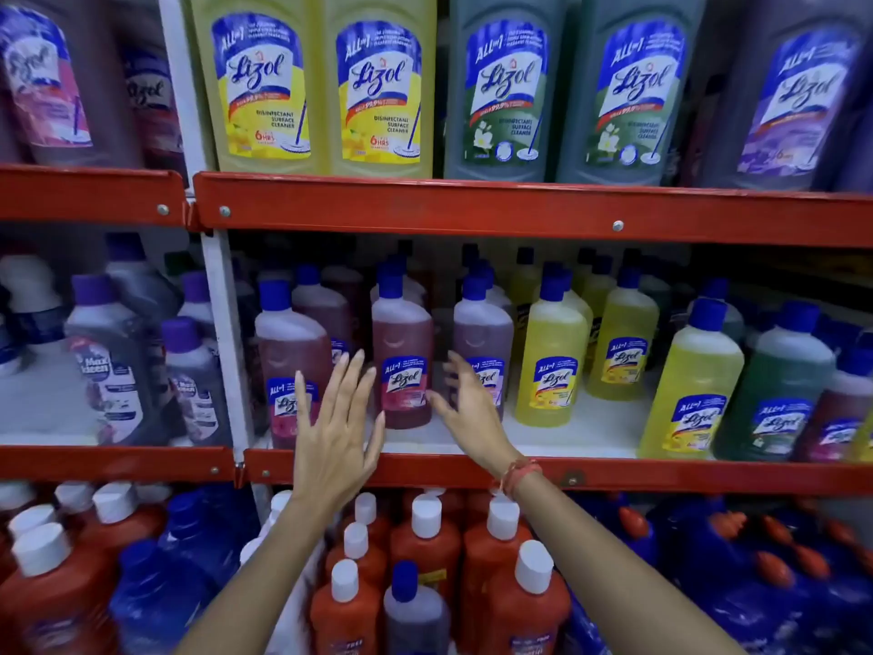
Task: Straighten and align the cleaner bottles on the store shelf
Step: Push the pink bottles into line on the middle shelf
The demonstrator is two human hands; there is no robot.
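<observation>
On the middle shelf (pixel 590 475) stand rows of blue-capped Lizol cleaner bottles. A dark red bottle (pixel 404 352) stands upright at the front, between my two hands. My left hand (pixel 335 427) is spread flat just left of it, partly covering another red bottle (pixel 288 356). My right hand (pixel 465 404) is open with fingers apart just right of the middle bottle, in front of a purple-red bottle (pixel 482 338). Neither hand grips anything. Yellow bottles (pixel 550 366) follow to the right.
Large yellow and green Lizol bottles (pixel 378 87) fill the top shelf. Below, white-capped orange bottles (pixel 425 541) and blue bottles (pixel 756 583) crowd the bottom shelf under my forearms. A white upright post (pixel 226 333) divides the shelving; grey Max Kleen bottles (pixel 113 361) stand left of it.
</observation>
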